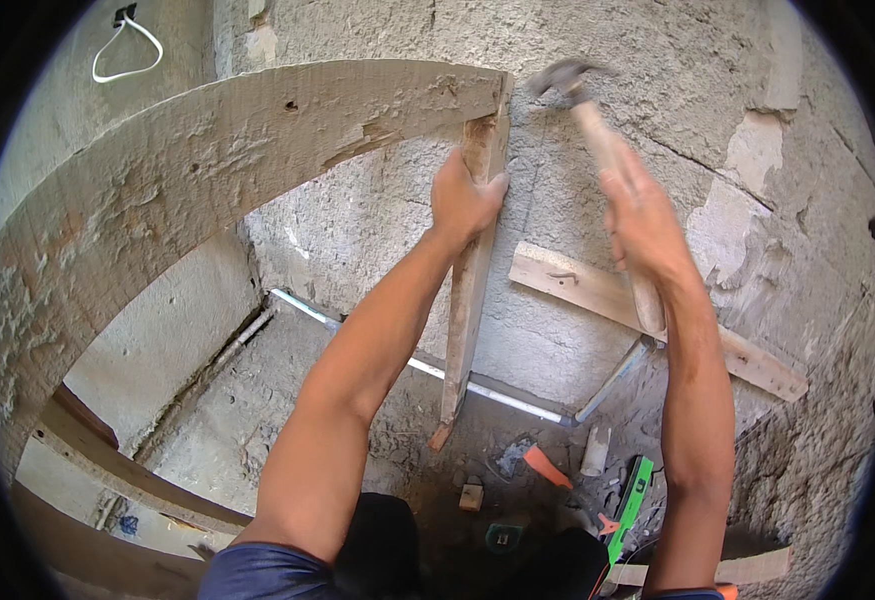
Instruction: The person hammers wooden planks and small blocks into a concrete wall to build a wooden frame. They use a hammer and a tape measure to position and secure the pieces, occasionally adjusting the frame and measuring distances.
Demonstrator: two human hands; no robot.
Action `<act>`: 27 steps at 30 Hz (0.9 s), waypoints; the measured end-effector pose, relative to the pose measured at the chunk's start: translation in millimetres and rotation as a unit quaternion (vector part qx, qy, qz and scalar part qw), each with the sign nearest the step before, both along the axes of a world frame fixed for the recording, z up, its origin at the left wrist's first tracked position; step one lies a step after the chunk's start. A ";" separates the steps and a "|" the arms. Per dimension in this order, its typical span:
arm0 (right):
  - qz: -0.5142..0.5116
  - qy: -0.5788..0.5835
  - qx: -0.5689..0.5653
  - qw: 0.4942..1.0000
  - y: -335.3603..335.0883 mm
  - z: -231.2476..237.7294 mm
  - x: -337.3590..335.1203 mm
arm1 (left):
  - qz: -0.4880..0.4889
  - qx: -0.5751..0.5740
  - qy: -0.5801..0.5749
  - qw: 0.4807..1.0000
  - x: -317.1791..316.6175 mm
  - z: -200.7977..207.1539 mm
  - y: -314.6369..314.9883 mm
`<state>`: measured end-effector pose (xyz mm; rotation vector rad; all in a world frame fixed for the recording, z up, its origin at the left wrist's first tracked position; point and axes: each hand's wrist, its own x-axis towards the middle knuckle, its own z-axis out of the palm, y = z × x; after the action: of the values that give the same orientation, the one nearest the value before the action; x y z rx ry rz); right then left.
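My left hand (465, 198) is wrapped round a long wooden post (469, 310), close below its top end. That end meets the tip of a wide, curved wooden board (227, 125), which is rough with dried mortar. Raised to the right of the joint, my right hand (645, 222) grips a claw hammer (589, 115) by its wooden handle. The hammer's metal head is slightly blurred and stands apart from the post, near the rough wall. No nail can be made out at the joint.
Against the wall (617, 40) slants a plank (597, 290) with a bent nail. White pipes (507, 402) run along the wall's foot. On the dirty floor lie a green level (632, 500), an orange piece (547, 467), a small wooden block (471, 497) and a white tube (595, 450).
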<state>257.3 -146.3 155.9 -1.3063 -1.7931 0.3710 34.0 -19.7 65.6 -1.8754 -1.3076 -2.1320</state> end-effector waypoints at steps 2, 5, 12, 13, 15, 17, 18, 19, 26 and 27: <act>-0.018 0.137 0.142 0.980 -4.1 3.7 -5.6 | 0.003 0.005 -0.005 1.000 0.2 0.5 -0.4; -0.022 0.126 0.317 0.940 1.9 -1.5 -14.4 | -0.002 -0.001 -0.010 1.000 0.3 1.9 -0.3; -0.002 0.087 0.158 0.984 15.1 -9.9 -3.3 | 0.017 0.010 -0.002 1.000 1.0 2.7 -2.3; -0.009 0.180 0.220 0.959 16.1 -9.5 -2.7 | 0.012 0.006 -0.005 1.000 0.9 2.8 -2.6; -0.009 0.212 0.164 0.963 17.1 -10.8 -5.9 | 0.006 0.007 -0.006 1.000 1.0 2.4 -2.7; -0.012 0.128 0.091 0.988 13.6 -13.1 -10.3 | 0.008 0.011 -0.001 1.000 0.9 1.6 -2.3; -0.015 0.032 0.026 0.999 9.6 -14.6 -10.8 | 0.013 0.005 -0.003 1.000 0.9 1.3 -2.1; -0.011 -0.061 -0.077 0.995 7.2 -13.8 -11.6 | 0.017 0.005 0.003 1.000 0.5 1.7 -1.5; -0.043 0.265 0.120 0.956 6.8 -18.2 -14.7 | -0.005 0.011 -0.012 1.000 0.5 1.3 0.5; -0.054 0.186 0.099 0.976 10.5 -20.0 -16.1 | -0.004 0.011 -0.011 1.000 0.7 1.8 0.5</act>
<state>241.1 -135.9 135.9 -1.1062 -1.4012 0.3402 34.7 -19.2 67.3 -1.8567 -1.2777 -2.1671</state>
